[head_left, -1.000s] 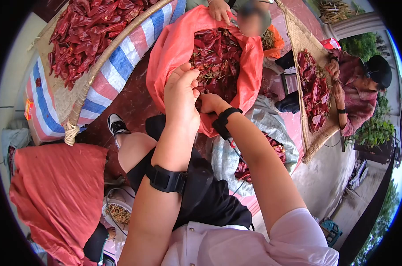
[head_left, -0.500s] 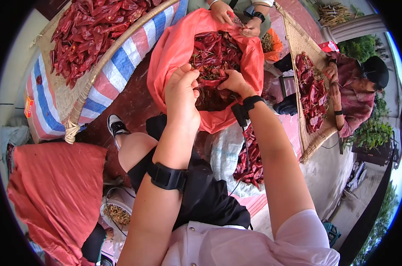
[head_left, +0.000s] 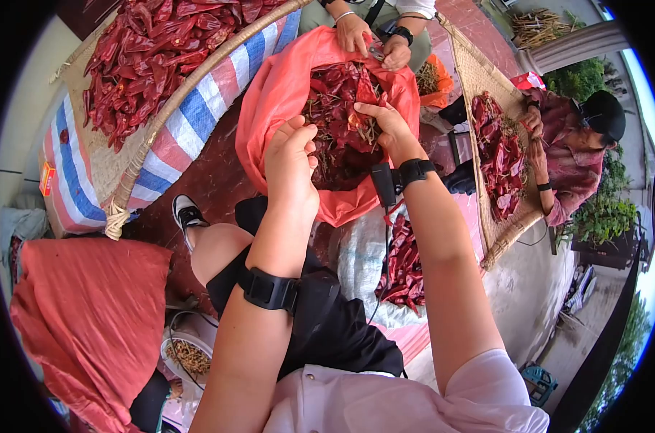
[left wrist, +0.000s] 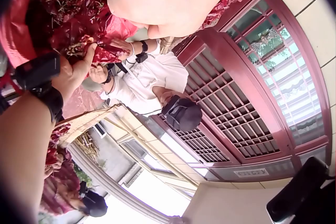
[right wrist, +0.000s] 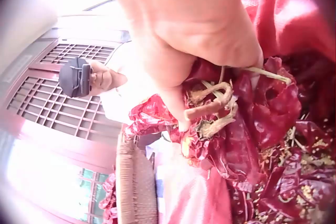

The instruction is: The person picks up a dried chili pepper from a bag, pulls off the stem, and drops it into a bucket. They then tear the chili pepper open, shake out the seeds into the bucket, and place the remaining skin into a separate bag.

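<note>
Red peppers [head_left: 347, 81] crowd one sack [head_left: 259, 108], four hands [head_left: 391, 131] at its mouth.

Floored in dark red [head_left: 215, 155], marbled and glossy, then in pale grey ground [head_left: 529, 303] toward the right of the head view. Walled in cream tiles [left wrist: 310, 24] with dark joints — and fronted by latticed panels [left wrist: 247, 109] in dark red frames, beside a reflecting glass pane [left wrist: 294, 85]. Edged by a pale moulded column [head_left: 576, 45] and green foliage [head_left: 583, 81]. Lit by daylight — burnt to white in parts of both wrist views.
</note>
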